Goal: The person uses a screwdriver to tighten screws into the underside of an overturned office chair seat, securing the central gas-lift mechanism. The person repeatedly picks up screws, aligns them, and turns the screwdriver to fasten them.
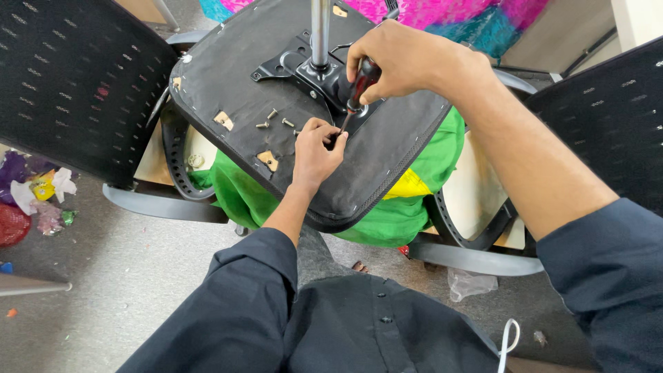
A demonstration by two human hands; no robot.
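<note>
Two bare hands are working on the underside of a black fabric-covered chair seat (228, 76), which is lying upside down across a green cloth (242, 193). The right hand (404, 59) is closing its grip around the dark red and black handle of a screwdriver (359, 86), and the thin metal shaft is pointing down and to the left. The left hand (316, 148) is pinching its fingers narrow around the tip of the shaft, near the middle of the seat; whether it is holding a small screw there, I cannot tell. Just beside the right hand, a black metal mounting plate (293, 69) is sitting on the seat, and a shiny steel column (320, 31) is rising from it. Several loose silver screws (273, 119) are lying on the seat, left of the left hand. Black mesh chair backs (69, 83) are standing at both sides, on the grey floor (124, 276).
</note>
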